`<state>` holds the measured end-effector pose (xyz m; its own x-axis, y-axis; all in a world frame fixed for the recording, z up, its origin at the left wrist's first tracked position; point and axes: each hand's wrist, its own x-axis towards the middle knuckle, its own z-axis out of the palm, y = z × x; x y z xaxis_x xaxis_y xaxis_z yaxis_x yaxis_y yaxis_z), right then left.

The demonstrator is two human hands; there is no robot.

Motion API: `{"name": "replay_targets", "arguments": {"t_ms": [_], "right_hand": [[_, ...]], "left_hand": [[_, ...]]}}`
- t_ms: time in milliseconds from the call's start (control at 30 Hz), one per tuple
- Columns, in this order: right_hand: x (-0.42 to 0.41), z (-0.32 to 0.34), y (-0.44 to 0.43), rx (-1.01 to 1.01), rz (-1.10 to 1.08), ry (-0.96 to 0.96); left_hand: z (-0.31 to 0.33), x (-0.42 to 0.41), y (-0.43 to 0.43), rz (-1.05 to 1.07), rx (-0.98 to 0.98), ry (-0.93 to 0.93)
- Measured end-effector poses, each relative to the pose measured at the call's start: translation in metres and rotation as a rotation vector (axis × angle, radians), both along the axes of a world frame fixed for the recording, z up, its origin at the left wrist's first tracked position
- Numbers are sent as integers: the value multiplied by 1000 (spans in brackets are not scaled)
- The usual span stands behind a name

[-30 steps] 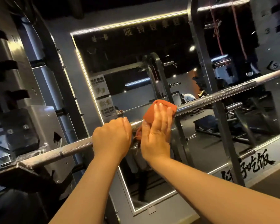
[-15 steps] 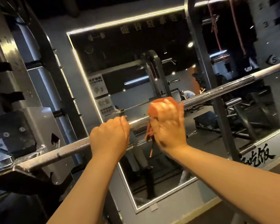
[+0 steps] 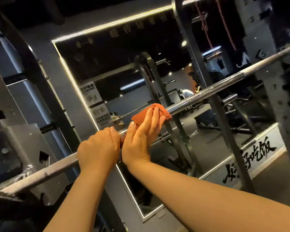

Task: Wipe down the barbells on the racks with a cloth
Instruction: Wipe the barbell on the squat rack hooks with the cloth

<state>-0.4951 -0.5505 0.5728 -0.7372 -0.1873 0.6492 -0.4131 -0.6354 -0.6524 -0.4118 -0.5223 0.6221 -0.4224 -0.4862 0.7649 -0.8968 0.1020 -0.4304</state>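
Head view: your left hand (image 3: 97, 148) is curled over the barbell (image 3: 208, 92), knuckles up, fingers wrapped round the shaft on its rough, knurled stretch. Your right hand (image 3: 141, 136) sits just beside it, the two hands almost touching. Its fingers are straight and lie flat, pressing the orange cloth (image 3: 139, 117) against the bar; the thumb points up along the cloth's left edge. The cloth is draped over the top of the shaft, and a small strip of it shows below, between your two hands.

The barbell runs on a slant from the lower left to the upper right of your view. Its left end rests on the grey metal rack (image 3: 15, 148), where the shaft looks dull and chalky. To the right of the cloth it is smooth and shiny.

Behind the bar hangs a wall mirror (image 3: 107, 64) with a lit frame, and a dark upright post (image 3: 200, 72) crosses behind the bar on the right.
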Motion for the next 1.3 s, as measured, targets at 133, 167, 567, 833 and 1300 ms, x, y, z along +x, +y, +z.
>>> {"name": "replay_targets", "arguments": {"t_ms": [133, 167, 567, 833, 1300], "right_hand": [[-46, 13, 3, -14, -42, -175], [-46, 17, 4, 0, -34, -223], [-44, 38, 32, 119, 296, -403], [-31, -3, 22, 236, 56, 62], [-58, 14, 14, 176, -75, -55]], "left_hand": [[0, 0, 5, 58, 31, -59], [1, -2, 4, 56, 46, -55], [3, 8, -7, -138, 94, 26], [3, -19, -1, -5, 116, -42], [11, -60, -2, -81, 234, 103]]}}
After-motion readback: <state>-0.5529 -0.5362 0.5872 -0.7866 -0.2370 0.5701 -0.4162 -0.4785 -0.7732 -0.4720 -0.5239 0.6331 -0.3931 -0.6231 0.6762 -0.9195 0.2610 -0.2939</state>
